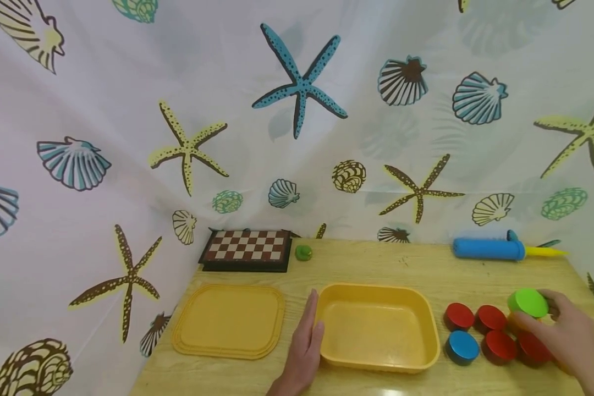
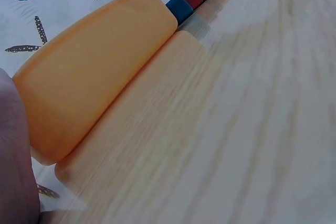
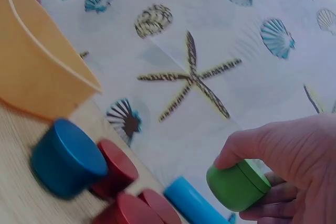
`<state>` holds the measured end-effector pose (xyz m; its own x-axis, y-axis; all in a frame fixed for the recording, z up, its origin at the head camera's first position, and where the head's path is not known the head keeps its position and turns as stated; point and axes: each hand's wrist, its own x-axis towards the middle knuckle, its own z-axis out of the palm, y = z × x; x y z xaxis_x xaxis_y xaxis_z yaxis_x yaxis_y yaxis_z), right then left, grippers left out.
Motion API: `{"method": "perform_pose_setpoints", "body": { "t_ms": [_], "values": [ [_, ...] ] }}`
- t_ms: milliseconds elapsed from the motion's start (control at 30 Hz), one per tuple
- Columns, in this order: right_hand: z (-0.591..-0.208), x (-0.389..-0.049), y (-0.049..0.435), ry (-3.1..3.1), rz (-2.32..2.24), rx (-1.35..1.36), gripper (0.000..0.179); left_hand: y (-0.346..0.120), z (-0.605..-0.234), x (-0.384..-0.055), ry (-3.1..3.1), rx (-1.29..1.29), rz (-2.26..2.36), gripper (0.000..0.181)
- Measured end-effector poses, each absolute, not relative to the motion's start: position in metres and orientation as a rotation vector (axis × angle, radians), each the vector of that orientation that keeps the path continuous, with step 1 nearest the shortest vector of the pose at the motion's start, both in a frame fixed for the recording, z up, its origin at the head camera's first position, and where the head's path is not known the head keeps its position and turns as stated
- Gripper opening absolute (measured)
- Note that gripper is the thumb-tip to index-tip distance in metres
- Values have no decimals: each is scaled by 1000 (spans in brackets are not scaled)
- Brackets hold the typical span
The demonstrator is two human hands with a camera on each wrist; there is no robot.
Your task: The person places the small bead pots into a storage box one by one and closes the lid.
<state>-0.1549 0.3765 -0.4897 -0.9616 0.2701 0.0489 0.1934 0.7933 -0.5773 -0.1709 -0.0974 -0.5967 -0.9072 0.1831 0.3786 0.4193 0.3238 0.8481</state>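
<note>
My left hand lies with straight fingers along the left wall of an empty yellow plastic bin. In the right wrist view, my right hand pinches a small round green tub between thumb and fingers, holding it up off the table. Beneath it in the head view stand several similar round tubs: a blue tub at the front left, several red ones, such as the red tub, and orange ones partly hidden by the right hand.
Left of the bin lies a flat yellow lid. Behind it stand a checkered board box and a small green object. A blue cylinder with a yellow tip lies at the back right, before a patterned curtain.
</note>
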Motion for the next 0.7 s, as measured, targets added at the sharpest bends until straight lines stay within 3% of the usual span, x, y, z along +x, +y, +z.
{"method": "perform_pose_setpoints", "body": {
  "t_ms": [433, 700],
  "values": [
    [-472, -160, 290, -2847, 1030, 111, 69, -90, -594, -174, -2435, -543, -1576, 57],
    [-489, -184, 228, -2916, 1192, 404, 62, -92, -592, -170, -2446, -468, -1596, 56]
  ]
}}
